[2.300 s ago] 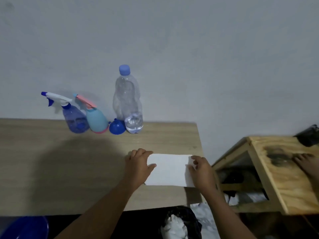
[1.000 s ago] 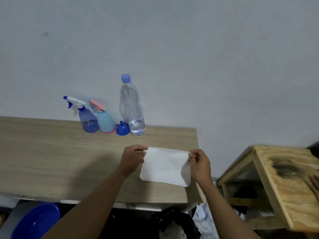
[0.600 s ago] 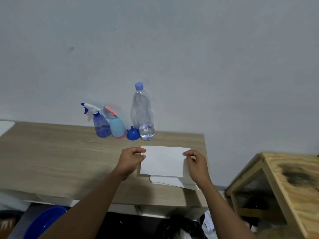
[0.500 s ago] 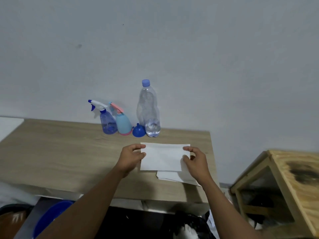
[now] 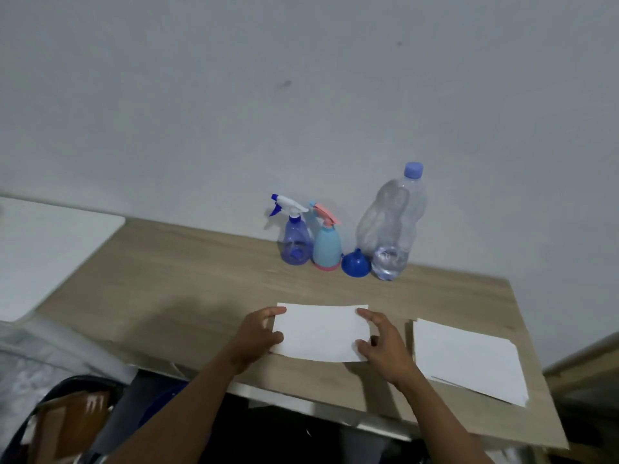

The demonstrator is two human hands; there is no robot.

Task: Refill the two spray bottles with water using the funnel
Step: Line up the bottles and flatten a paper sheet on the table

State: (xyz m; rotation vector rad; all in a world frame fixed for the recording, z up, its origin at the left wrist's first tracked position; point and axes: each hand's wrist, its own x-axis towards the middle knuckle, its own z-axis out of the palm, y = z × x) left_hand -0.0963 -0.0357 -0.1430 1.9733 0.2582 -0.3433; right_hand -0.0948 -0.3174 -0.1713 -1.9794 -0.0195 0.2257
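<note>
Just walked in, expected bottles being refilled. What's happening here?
A person holds a white sheet on the wooden table, left hand at its left edge, right hand at its right. Beside it lie other sheets. The blue spray bottle, light-blue spray bottle, funnel and capped water bottle stand untouched by the wall; no refilling yet.
</note>
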